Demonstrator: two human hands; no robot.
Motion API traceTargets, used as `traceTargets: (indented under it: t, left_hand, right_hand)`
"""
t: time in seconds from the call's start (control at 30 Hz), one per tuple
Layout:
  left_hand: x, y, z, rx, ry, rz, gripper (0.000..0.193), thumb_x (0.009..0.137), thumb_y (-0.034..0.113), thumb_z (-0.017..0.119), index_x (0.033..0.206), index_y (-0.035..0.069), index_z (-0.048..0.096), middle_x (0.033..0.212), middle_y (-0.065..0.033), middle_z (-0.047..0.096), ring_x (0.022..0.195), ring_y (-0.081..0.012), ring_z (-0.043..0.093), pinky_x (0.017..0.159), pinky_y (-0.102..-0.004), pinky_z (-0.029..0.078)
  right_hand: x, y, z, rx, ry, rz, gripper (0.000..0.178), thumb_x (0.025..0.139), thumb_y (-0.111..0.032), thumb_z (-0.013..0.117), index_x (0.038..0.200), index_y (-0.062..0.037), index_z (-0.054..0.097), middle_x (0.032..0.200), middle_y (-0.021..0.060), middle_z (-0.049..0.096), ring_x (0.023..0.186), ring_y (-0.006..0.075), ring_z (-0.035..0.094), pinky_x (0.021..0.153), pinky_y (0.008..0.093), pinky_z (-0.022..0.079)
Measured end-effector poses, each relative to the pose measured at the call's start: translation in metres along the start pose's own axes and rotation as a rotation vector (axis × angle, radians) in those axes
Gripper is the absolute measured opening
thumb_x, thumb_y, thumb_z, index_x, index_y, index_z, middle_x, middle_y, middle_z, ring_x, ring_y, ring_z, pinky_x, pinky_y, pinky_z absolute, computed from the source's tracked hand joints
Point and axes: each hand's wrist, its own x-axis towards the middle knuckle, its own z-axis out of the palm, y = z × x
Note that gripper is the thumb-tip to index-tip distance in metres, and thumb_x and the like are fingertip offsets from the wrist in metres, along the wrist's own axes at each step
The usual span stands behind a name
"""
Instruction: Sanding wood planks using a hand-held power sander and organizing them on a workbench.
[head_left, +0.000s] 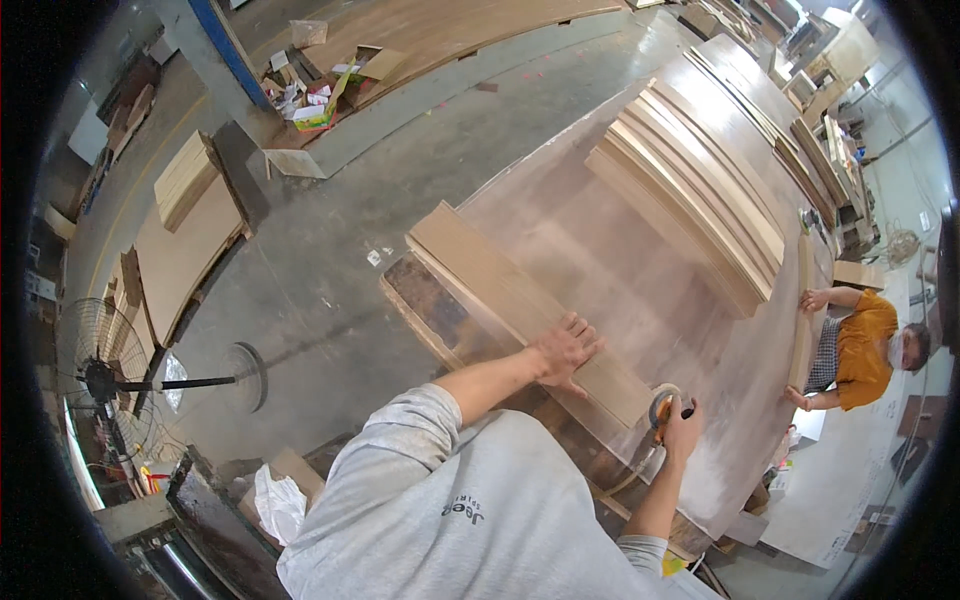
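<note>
In the head view, the left hand (567, 352) lies near the centre of the frame, palm down with its fingers spread and the thumb set apart, resting on a long brown board (492, 282). The board lies flat, slanting from just left of the upper centre to the right of the lower centre, along the near edge of the table (640, 235).

Right of the lower centre, the right hand (682, 432) is closed around a round sander (662, 408), orange and dark in colour. The sander is at the board's lower right end; whether its disc touches the board cannot be told. A hose (632, 478) runs below it.

In the upper right, a stack (690, 195) of long boards lies slanted on the table, apart from the board under the left hand. At the right edge, a co-worker (865, 345) in an orange top and a face mask has both hands on a narrow strip (804, 310).

A standing fan (98, 380) is at the left edge, with more panels (185, 260) stacked above it. An open carton (315, 115) of scraps sits in the upper left.
</note>
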Motion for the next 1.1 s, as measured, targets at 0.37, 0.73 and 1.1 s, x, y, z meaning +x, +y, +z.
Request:
traceTargets:
  t: [0.37, 0.73, 1.1]
  left_hand:
    - [-0.002, 0.005, 0.004, 0.027, 0.038, 0.018, 0.112, 0.074, 0.085, 0.066, 0.147, 0.000, 0.055, 0.135, -0.0180, 0.059, 0.130, -0.0373, 0.048, 0.118, -0.0554, 0.029]
    - [0.001, 0.013, 0.036, -0.223, -0.137, -0.036, 0.109, 0.080, 0.088, 0.058, 0.154, 0.008, 0.050, 0.145, -0.0137, 0.057, 0.143, -0.0322, 0.043, 0.124, -0.0549, 0.025]
    - [0.024, 0.036, 0.187, -1.557, 0.021, -0.202, 0.067, 0.092, 0.063, 0.053, 0.136, 0.014, 0.051, 0.136, -0.0054, 0.052, 0.134, -0.0261, 0.043, 0.117, -0.0483, 0.030]
  right_hand:
    - [0.022, -0.078, -0.012, -0.037, 0.016, -0.142, 0.059, 0.085, -0.034, 0.080, 0.127, 0.0035, 0.062, 0.125, 0.0236, 0.064, 0.119, 0.0361, 0.062, 0.104, 0.0432, 0.048]
    - [-0.026, -0.290, 0.030, 0.127, -0.420, -0.759, 0.032, 0.085, -0.020, 0.081, 0.112, -0.0095, 0.068, 0.114, 0.0116, 0.067, 0.097, 0.0297, 0.068, 0.084, 0.0411, 0.055]
    - [-0.086, -0.347, 0.088, -0.182, -0.641, -0.878, 0.034, 0.085, -0.024, 0.078, 0.112, -0.0142, 0.062, 0.122, 0.0140, 0.063, 0.102, 0.0407, 0.068, 0.084, 0.0483, 0.058]
